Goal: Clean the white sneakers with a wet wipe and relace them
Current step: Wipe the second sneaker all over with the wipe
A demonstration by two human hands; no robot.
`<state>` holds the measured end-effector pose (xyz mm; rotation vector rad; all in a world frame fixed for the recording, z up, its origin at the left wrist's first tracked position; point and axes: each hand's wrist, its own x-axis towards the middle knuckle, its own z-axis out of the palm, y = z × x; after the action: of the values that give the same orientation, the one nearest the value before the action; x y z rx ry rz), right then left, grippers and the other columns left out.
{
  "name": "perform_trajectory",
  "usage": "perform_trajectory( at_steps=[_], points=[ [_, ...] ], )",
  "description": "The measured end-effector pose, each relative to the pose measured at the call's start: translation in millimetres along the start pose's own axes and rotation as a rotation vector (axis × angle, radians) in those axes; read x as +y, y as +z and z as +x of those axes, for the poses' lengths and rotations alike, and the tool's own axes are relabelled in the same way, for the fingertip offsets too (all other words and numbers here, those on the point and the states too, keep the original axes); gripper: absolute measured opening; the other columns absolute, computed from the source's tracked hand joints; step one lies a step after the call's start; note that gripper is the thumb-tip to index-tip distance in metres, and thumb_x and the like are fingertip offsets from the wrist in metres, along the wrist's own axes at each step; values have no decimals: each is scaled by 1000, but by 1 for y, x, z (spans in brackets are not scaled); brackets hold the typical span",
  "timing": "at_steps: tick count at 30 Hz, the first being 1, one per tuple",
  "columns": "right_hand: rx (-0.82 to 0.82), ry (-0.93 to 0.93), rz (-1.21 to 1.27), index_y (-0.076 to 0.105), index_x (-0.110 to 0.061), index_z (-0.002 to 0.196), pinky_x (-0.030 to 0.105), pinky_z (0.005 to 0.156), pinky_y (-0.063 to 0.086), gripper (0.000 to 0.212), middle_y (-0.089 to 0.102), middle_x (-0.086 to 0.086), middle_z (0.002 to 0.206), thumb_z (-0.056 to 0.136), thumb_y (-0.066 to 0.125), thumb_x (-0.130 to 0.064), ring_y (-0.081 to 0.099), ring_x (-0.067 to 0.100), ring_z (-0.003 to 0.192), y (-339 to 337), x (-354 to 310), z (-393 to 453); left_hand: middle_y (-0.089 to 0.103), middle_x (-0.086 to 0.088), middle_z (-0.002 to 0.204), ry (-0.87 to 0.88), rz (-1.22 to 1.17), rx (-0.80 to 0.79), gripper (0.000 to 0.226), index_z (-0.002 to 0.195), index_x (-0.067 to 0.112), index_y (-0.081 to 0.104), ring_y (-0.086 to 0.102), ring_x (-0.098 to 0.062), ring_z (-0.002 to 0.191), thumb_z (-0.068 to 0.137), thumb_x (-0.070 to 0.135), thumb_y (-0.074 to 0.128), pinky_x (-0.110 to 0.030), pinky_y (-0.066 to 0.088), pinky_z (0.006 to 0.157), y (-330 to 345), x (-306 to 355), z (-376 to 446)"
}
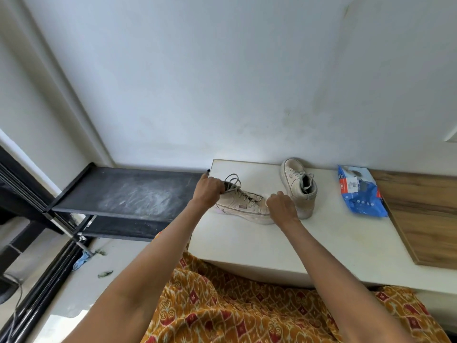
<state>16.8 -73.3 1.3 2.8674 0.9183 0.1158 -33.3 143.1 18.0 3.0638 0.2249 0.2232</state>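
White tabletop [259,243] carries both sneakers near its far edge, against the wall. Two bare arms stretch forward over it. The left hand [209,189] curls around the heel collar of the nearer sneaker [243,206], which lies by the far left corner, laces loose. The right hand [282,206], fingers bent, rests at its toe; what they hold cannot be told. The second sneaker [298,186] stands just beyond, with a blue wipes pack [358,191] to its right.

So the white table [284,248] sits right up against a pale wall [197,82]. Left of the table there's a dusty black shelf [133,194], and a wooden board [425,214] lies on its right end. Orange patterned fabric [235,305] bunches up just in front of the table.
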Motion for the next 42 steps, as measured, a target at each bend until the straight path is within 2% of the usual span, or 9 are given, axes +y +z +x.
perform_trajectory(
  at_steps=[5,10,12,16,23,30,34,38,42],
  points=[
    [-25,22,67,62,-6,111,34,87,44,33,60,10,115,88,40,5,53,28,112,0,3,1,66,-11,98,6,-50,-222,27,95,9,69,58,-29,99,81,2,47,-35,43,83,-8,7,6],
    [141,246,632,67,-7,109,38,82,47,30,63,17,109,90,44,-4,55,34,106,-7,-2,16,57,-17,93,-88,-289,294,13,92,1,65,55,-35,87,81,-2,58,-41,48,62,3,24,-4],
    [215,231,709,62,-10,118,37,83,44,33,59,17,110,93,42,-6,51,33,108,-10,-16,21,57,-16,85,-21,-207,334,11,83,1,63,55,-35,77,77,-5,58,-41,48,57,13,35,-13],
    [37,0,417,47,-19,130,42,88,39,38,50,11,118,95,38,-11,44,31,112,2,-39,16,61,-14,95,-2,-27,239,26,104,3,60,56,-28,84,81,2,49,-35,46,75,32,53,-29],
    [53,-125,94,65,-13,104,38,87,37,31,62,9,110,95,37,-23,49,27,110,9,14,12,62,-10,84,2,5,290,36,94,5,66,59,-27,76,60,-1,78,-34,51,62,28,50,-29],
    [-3,45,310,68,-5,87,36,79,41,33,66,13,98,90,44,-26,57,30,97,-15,5,25,58,-8,103,-70,-130,153,24,104,8,63,52,-26,104,85,-4,53,-29,46,67,21,51,-16],
    [81,206,636,60,-20,121,35,78,44,31,58,11,112,98,40,-22,51,28,108,-13,-7,35,54,-5,115,-178,-251,128,29,109,9,61,44,-20,113,91,-3,42,-26,39,67,19,57,-11],
    [-128,19,478,58,-27,124,36,77,44,38,56,11,110,95,39,-14,51,29,108,-5,-13,30,45,-11,125,-283,-310,130,32,115,5,54,40,-26,114,89,-5,39,-27,44,70,22,78,-16],
    [-130,11,379,66,-14,107,37,75,47,33,62,15,106,90,39,-8,56,34,104,-10,-5,13,46,-16,122,-211,-343,151,34,119,1,50,39,-30,114,88,-2,36,-34,44,87,28,81,-20]
  ],
)
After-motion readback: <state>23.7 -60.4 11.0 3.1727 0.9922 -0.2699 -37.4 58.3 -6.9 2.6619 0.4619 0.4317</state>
